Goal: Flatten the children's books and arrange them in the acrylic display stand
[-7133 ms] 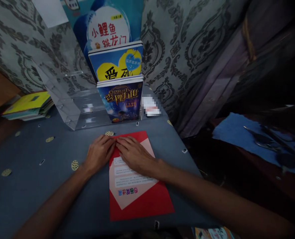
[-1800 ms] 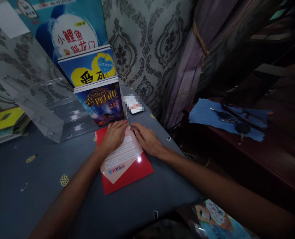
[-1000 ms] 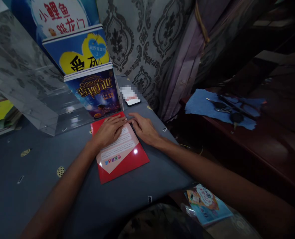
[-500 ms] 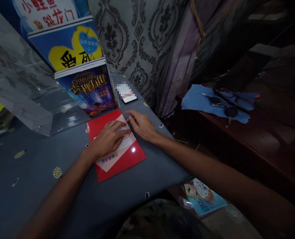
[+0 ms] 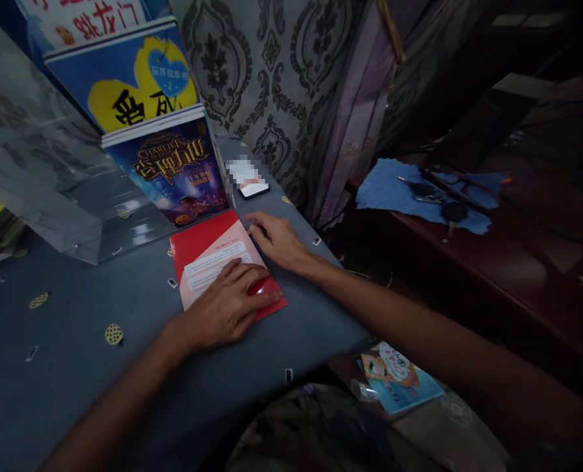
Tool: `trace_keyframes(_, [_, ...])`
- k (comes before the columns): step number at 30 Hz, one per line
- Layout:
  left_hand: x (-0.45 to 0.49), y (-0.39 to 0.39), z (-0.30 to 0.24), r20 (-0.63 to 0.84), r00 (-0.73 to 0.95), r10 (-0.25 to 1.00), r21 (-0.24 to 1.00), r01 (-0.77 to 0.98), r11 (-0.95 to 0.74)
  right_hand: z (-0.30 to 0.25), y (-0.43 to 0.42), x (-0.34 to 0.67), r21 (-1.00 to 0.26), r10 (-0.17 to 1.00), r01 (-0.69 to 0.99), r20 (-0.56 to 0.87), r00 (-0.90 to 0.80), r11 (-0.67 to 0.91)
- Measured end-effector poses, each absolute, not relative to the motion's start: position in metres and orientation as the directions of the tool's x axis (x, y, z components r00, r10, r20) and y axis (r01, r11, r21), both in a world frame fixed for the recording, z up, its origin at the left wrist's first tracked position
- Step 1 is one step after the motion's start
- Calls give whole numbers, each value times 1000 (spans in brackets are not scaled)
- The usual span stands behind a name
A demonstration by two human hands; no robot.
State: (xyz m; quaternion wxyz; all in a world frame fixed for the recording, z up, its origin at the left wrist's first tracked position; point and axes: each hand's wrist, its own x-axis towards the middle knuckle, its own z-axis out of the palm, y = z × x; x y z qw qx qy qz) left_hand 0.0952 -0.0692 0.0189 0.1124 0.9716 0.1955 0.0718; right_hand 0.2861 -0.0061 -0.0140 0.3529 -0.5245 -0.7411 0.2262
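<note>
A red book [image 5: 196,239] lies flat on the grey table cover [image 5: 139,367], a pale panel with small print on its upper face. Across its near part rests my left hand [image 5: 226,303], palm down with the fingers spread, covering the near left corner. My right hand [image 5: 280,246] sits on the cover just beyond the book's right edge. Its index finger stretches forward and the other fingers bend loosely, with nothing visible in them. Right behind the red book stands a dark blue book [image 5: 178,177] with gold lettering.
A clear stand [image 5: 70,226] holds several books in tiers, including a blue and yellow one [image 5: 139,82]. A phone [image 5: 253,187] lies behind my right hand. Keys [image 5: 453,211] rest on a blue cloth [image 5: 384,193] at the right. Below the table edge is another light blue book [image 5: 404,393].
My left hand has slid toward me over the red book, uncovering more of the printed panel. My right hand stays beside the right edge. The view has shifted slightly.
</note>
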Motion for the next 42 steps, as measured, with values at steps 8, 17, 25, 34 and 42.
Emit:
trace_keyframes(8, [93, -70, 11, 122, 917, 380, 171, 358, -918, -16, -5, 287, -658, 922, 649, 317, -222, 382])
trace_keyframes(17, [91, -77, -2, 263, 887, 379, 5, 391, -920, -21, -18, 281, -447, 796, 677, 477, -372, 584])
trace_keyframes(25, [84, -82, -1, 370, 862, 347, -130, 418, -899, -26, -45, 273, -316, 721, 655, 420, -552, 686])
trace_keyframes(34, [33, -47, 3, 297, 246, 923, 37, 963, -269, -29, -44, 270, -253, 755, 729, 399, -521, 636])
trace_keyframes(42, [20, -36, -11, 233, 229, 945, 298, 908, -293, -24, -69, 248, -167, 815, 811, 287, -504, 560])
